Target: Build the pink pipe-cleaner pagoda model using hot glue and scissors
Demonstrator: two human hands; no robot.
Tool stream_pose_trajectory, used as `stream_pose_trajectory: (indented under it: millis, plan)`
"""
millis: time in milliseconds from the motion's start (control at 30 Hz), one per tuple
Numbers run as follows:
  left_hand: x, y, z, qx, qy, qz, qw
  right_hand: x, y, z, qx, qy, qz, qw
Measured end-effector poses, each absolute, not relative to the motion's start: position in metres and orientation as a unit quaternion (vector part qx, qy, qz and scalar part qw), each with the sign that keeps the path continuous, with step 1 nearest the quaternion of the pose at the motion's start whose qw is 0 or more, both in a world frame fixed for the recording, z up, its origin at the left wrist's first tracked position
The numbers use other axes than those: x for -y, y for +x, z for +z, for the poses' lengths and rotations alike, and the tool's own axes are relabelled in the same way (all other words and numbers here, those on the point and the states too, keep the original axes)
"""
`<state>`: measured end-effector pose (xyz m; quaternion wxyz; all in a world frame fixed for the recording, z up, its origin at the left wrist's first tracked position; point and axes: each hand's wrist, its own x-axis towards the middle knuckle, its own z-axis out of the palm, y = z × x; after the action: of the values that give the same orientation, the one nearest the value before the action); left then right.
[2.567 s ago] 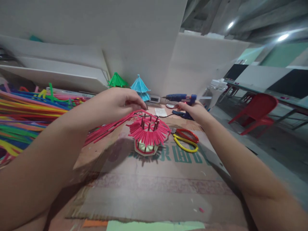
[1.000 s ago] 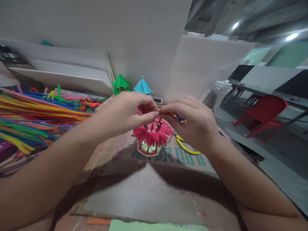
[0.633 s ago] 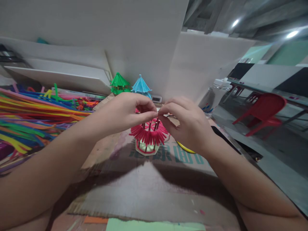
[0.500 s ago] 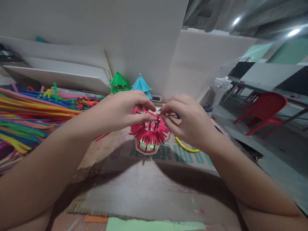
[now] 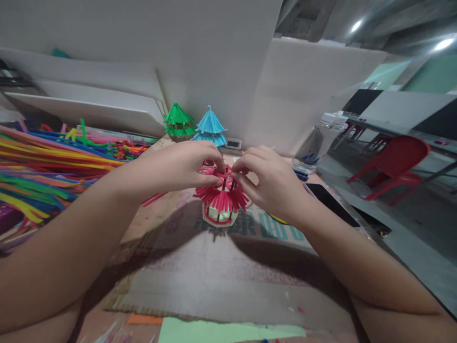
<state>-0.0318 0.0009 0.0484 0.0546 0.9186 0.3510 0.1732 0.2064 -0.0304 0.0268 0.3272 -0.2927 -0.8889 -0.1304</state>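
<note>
A small pagoda model (image 5: 222, 200) with a pink pipe-cleaner roof skirt and dark posts stands upright on a pale base (image 5: 219, 218). At its top runs a thin pink pipe cleaner (image 5: 223, 174) along the post tops. My left hand (image 5: 194, 164) reaches in from the left, thumb and fingers closed on that strand. From the right, my right hand (image 5: 266, 174) pinches it near a post, and its fingertips partly cover the strand. A yellow pipe cleaner (image 5: 277, 219) lies partly behind my right wrist.
Bundles of coloured pipe cleaners (image 5: 53, 162) fill the left side. Behind the model stand a green pagoda (image 5: 178, 121) and a blue pagoda (image 5: 210, 126). A clear bottle (image 5: 316, 143) and a dark phone (image 5: 332, 205) are at right. Cardboard (image 5: 214, 281) covers the table.
Both hands have come down slightly onto the model's top, and the pink strand now lies lower along the posts. My right hand has shifted a little left. The view has tilted slightly.
</note>
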Motion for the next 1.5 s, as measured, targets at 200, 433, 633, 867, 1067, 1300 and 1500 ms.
stream_pose_trajectory:
  millis: [200,433,633,867,1067,1300,1500]
  plan:
    - [-0.0032,-0.0338,0.0491,-0.354,0.917,0.174,0.054,0.0299,0.2063,0.0260,0.890,-0.284,-0.129,0.332]
    - [-0.0011,-0.0316,0.0507,-0.359,0.916,0.168,0.065,0.0310,0.2062,0.0269,0.892,-0.293,-0.111,0.326]
    - [-0.0033,-0.0335,0.0493,-0.355,0.917,0.170,0.067,0.0318,0.2051,0.0260,0.893,-0.305,-0.103,0.314]
    - [-0.0032,-0.0327,0.0497,-0.360,0.916,0.166,0.062,0.0319,0.2037,0.0248,0.891,-0.314,-0.102,0.310]
    - [-0.0010,-0.0310,0.0518,-0.371,0.914,0.158,0.055,0.0311,0.2025,0.0243,0.895,-0.302,-0.106,0.310]
    - [-0.0033,-0.0334,0.0492,-0.361,0.917,0.163,0.053,0.0286,0.2025,0.0226,0.899,-0.289,-0.119,0.306]
    - [-0.0043,-0.0350,0.0489,-0.359,0.917,0.165,0.045,0.0264,0.2022,0.0204,0.898,-0.282,-0.139,0.309]
